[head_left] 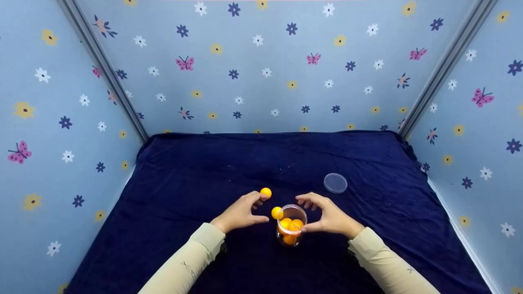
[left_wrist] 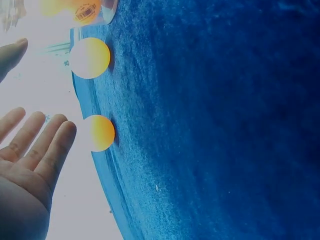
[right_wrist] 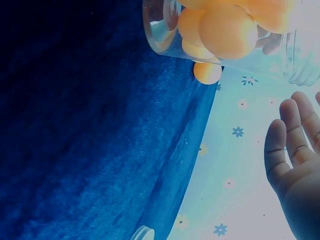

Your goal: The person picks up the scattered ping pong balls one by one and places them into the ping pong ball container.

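Note:
A clear plastic jar stands uncovered on the dark blue cloth, holding several orange table tennis balls. Beside its left rim in the head view shows one loose orange ball. Farther back is a second loose ball, near the fingertips of my left hand. Both loose balls rest on the cloth in the left wrist view, apart from that hand's extended fingers. My right hand is at the jar's right side, thumb near the rim; whether it touches I cannot tell. Its fingers are spread and not wrapped round the jar.
A round clear lid lies flat on the cloth behind my right hand. The dark blue cloth covers the table, with light blue patterned walls at the back and both sides.

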A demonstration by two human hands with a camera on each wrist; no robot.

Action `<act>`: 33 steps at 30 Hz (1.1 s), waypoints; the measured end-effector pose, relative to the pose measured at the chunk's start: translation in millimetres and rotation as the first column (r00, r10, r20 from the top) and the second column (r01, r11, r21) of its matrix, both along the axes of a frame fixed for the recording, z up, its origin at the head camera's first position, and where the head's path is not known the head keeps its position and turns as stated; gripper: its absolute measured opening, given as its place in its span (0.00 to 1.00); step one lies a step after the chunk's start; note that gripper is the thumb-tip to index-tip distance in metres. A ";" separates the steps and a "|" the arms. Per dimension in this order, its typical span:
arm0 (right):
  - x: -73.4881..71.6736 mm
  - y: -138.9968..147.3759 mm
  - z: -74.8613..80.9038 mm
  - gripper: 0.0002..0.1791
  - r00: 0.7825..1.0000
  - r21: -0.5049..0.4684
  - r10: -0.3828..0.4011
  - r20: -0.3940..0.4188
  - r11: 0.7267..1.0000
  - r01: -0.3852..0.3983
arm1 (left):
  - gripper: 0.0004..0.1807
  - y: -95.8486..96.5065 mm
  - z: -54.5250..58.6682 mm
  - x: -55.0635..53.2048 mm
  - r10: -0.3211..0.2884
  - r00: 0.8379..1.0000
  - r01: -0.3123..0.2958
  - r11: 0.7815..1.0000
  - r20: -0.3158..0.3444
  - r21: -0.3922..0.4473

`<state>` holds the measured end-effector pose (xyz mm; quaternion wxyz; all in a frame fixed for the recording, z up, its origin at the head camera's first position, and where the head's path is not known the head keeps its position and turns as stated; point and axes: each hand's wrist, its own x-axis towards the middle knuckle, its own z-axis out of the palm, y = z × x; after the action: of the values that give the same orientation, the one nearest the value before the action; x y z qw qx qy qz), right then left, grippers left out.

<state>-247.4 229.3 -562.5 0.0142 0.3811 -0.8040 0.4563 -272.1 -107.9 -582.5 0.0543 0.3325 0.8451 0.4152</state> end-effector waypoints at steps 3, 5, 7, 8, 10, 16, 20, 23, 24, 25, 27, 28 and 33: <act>0.3 0.6 -2.4 0.46 1.000 0.004 -0.009 0.023 1.000 0.009 | 0.31 -0.3 -0.4 -3.1 -0.001 1.000 0.001 1.000 -0.009 0.001; 0.8 0.8 -4.3 0.47 0.999 0.008 -0.014 0.035 1.000 0.013 | 0.30 -0.3 0.2 -5.4 0.000 1.000 0.000 1.000 0.011 0.000; 1.4 0.9 -6.6 0.48 0.999 0.011 -0.015 0.041 1.000 0.014 | 0.30 -0.3 0.8 -8.0 -0.001 0.999 0.001 1.000 0.044 0.001; 1.9 0.9 -8.0 0.48 0.999 0.012 -0.013 0.040 1.000 0.012 | 0.30 -0.2 1.3 -9.2 -0.001 0.998 0.001 1.000 0.063 -0.001; 3.0 0.4 -11.2 0.49 0.999 0.011 -0.005 0.041 1.000 0.004 | 0.30 -0.1 1.7 -11.4 0.001 0.996 0.001 1.000 0.093 -0.015; 6.3 -2.1 -22.9 0.48 0.998 0.003 0.015 0.059 1.000 -0.015 | 0.30 1.5 -1.2 -15.4 0.010 0.991 0.000 0.997 0.135 -0.077; 8.2 -4.9 -28.9 0.48 0.997 -0.026 0.012 0.075 1.000 -0.010 | 0.30 4.9 -4.6 -18.3 0.002 0.991 0.010 0.996 0.133 -0.086; 10.2 -7.5 -31.8 0.47 0.996 -0.044 -0.001 0.089 0.999 0.005 | 0.29 8.0 -7.4 -21.0 -0.002 0.991 0.014 0.996 0.135 -0.084; 10.8 -8.2 -32.9 0.47 0.996 -0.049 -0.004 0.093 0.999 0.008 | 0.29 8.9 -8.4 -21.9 -0.002 0.990 0.013 0.996 0.139 -0.084; 11.7 -9.1 -33.5 0.47 0.995 -0.056 -0.005 0.100 0.998 0.011 | 0.29 9.8 -9.3 -22.7 -0.002 0.989 0.014 0.996 0.145 -0.085; 13.1 -10.9 -34.2 0.46 0.993 -0.069 -0.008 0.122 0.997 0.017 | 0.29 11.3 -10.7 -24.1 -0.001 0.987 0.016 0.995 0.161 -0.098; 13.7 -11.7 -34.6 0.46 0.992 -0.074 -0.008 0.128 0.997 0.018 | 0.30 12.1 -11.3 -24.7 -0.001 0.986 0.019 0.994 0.169 -0.105; 14.5 -13.4 -36.0 0.44 0.988 -0.093 -0.007 0.151 0.995 0.021 | 0.31 15.5 -12.7 -28.4 -0.026 0.981 0.053 0.990 0.194 -0.131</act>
<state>-232.9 215.9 -598.6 -0.0255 0.3386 -0.7831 0.5210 -300.5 -92.4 -595.2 0.1660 0.3033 0.8553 0.3860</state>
